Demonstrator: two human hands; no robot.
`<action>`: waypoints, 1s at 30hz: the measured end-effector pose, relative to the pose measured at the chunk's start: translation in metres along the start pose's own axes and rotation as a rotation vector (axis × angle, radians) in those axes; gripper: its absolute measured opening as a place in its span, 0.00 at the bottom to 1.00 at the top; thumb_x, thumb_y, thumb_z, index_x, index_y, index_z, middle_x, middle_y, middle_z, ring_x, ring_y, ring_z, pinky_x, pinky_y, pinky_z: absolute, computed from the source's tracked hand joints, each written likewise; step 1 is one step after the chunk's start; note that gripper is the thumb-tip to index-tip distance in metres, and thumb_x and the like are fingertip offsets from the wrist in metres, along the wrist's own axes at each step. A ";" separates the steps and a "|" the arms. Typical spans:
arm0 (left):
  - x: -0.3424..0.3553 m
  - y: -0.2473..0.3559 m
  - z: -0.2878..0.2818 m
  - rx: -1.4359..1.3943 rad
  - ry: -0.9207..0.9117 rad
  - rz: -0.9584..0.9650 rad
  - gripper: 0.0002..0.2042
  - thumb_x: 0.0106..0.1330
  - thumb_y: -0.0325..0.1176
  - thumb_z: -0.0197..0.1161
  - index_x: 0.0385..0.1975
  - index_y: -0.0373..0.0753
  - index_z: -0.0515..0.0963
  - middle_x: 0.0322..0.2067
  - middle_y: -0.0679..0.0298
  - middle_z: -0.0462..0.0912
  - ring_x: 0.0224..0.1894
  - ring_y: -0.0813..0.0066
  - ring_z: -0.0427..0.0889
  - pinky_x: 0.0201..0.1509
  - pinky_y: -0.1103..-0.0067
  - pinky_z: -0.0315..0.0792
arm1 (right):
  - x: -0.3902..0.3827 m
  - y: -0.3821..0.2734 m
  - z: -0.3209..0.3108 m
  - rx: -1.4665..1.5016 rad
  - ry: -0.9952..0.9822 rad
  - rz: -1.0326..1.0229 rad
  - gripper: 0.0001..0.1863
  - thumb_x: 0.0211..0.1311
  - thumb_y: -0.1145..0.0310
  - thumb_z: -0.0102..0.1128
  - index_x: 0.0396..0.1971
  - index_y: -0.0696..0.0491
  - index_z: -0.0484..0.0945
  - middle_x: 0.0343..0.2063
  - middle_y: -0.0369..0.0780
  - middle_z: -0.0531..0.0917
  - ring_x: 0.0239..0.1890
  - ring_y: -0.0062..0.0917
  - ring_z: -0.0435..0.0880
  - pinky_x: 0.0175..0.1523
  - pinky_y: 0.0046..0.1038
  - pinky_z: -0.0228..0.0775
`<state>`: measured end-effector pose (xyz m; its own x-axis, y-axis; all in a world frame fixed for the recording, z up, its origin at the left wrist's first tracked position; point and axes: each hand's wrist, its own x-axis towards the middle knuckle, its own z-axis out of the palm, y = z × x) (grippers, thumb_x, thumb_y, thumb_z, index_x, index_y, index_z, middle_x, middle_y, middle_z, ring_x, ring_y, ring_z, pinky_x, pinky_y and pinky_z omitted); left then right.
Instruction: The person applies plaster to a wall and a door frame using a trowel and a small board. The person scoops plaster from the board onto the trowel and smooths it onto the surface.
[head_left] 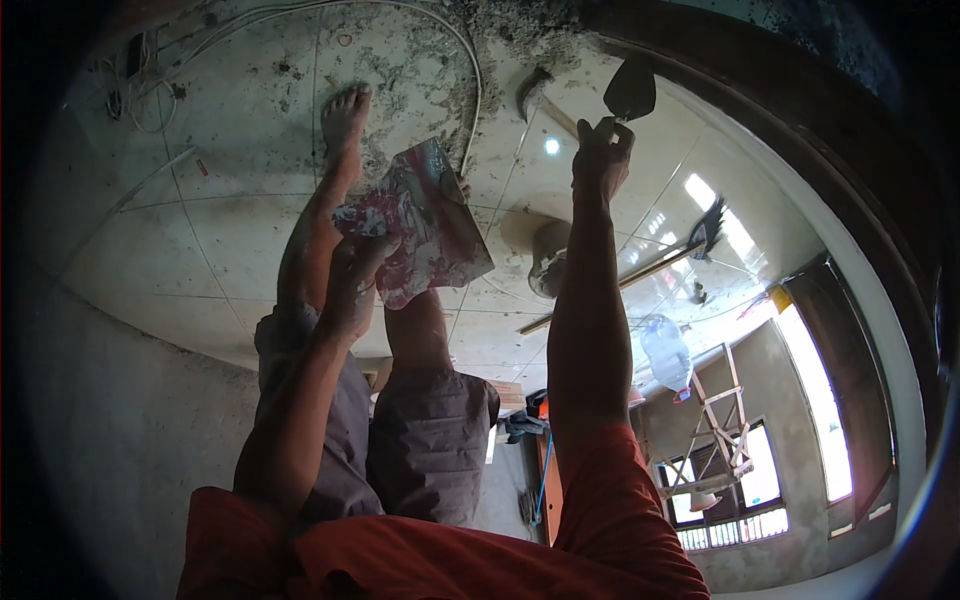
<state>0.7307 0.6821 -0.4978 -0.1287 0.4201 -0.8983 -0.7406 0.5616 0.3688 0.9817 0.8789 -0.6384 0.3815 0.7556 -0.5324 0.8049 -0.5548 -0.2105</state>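
Observation:
My left hand (360, 270) is closed on the edge of a flat board (430, 225), reddish and smeared with whitish plaster, tilted in front of my knees. A pointed trowel (630, 90) with a dark blade is in my right hand (602, 155), my fingers wrapped round its handle. That arm is stretched far forward, and the blade points away from me near a dark edge. Whether the blade carries mortar cannot be made out. Left of the trowel, a hammer-like tool (535, 92) with a dark head lies on the floor.
Mortar crumbs and dirt cover the tiled floor (240, 150) ahead, where a pale cable (474, 60) curves. A bucket (550, 258), a broom (706, 230) and a large clear bottle (666, 352) stand or lie to the right. Beyond them rises a wooden frame (722, 420). My bare foot (346, 115) is ahead.

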 end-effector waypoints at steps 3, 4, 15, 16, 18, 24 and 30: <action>0.001 -0.001 0.000 -0.007 -0.001 0.010 0.15 0.67 0.33 0.65 0.51 0.33 0.78 0.43 0.64 0.84 0.47 0.77 0.83 0.56 0.75 0.76 | -0.006 0.002 -0.008 -0.109 0.033 -0.097 0.18 0.66 0.52 0.67 0.50 0.44 0.77 0.57 0.43 0.75 0.47 0.41 0.85 0.48 0.46 0.79; 0.002 -0.002 -0.002 -0.009 -0.015 0.002 0.15 0.67 0.33 0.65 0.50 0.33 0.78 0.43 0.65 0.84 0.47 0.77 0.83 0.55 0.75 0.76 | -0.006 0.004 -0.010 -0.249 0.079 -0.242 0.18 0.66 0.52 0.67 0.50 0.45 0.77 0.56 0.43 0.76 0.48 0.41 0.85 0.48 0.46 0.78; 0.007 -0.010 -0.018 0.037 -0.014 -0.041 0.14 0.67 0.32 0.68 0.49 0.34 0.79 0.43 0.66 0.84 0.46 0.78 0.83 0.54 0.76 0.76 | -0.023 -0.011 -0.038 -0.178 0.049 -0.118 0.20 0.66 0.50 0.63 0.53 0.43 0.77 0.59 0.39 0.75 0.50 0.47 0.84 0.51 0.48 0.77; 0.007 -0.009 -0.018 0.042 -0.011 -0.041 0.14 0.67 0.32 0.68 0.49 0.34 0.79 0.43 0.66 0.84 0.47 0.78 0.83 0.54 0.76 0.76 | -0.025 -0.011 -0.041 -0.110 0.033 -0.034 0.20 0.65 0.50 0.63 0.53 0.43 0.77 0.59 0.39 0.75 0.50 0.47 0.85 0.51 0.48 0.77; 0.005 -0.008 -0.018 0.068 -0.012 -0.043 0.14 0.67 0.32 0.68 0.49 0.34 0.80 0.43 0.66 0.84 0.47 0.78 0.83 0.54 0.76 0.76 | -0.027 -0.010 -0.046 -0.170 0.060 -0.113 0.21 0.65 0.50 0.63 0.53 0.43 0.77 0.59 0.38 0.75 0.49 0.47 0.85 0.51 0.48 0.77; -0.002 -0.003 -0.018 0.099 -0.004 -0.051 0.13 0.67 0.34 0.68 0.47 0.35 0.80 0.41 0.67 0.83 0.46 0.78 0.82 0.55 0.76 0.74 | -0.034 -0.008 -0.066 -0.189 0.088 -0.167 0.22 0.64 0.49 0.64 0.53 0.43 0.77 0.58 0.37 0.76 0.49 0.46 0.84 0.51 0.48 0.76; -0.031 0.014 -0.001 0.083 0.046 -0.013 0.12 0.66 0.36 0.69 0.44 0.38 0.80 0.40 0.70 0.82 0.44 0.80 0.80 0.51 0.78 0.72 | -0.058 -0.007 -0.098 -0.168 0.119 -0.182 0.21 0.64 0.51 0.67 0.53 0.43 0.76 0.56 0.37 0.76 0.49 0.44 0.84 0.51 0.47 0.76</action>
<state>0.7230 0.6763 -0.4651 -0.1507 0.3805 -0.9124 -0.6852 0.6251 0.3738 0.9986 0.8736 -0.5255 0.2662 0.8786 -0.3964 0.9254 -0.3480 -0.1499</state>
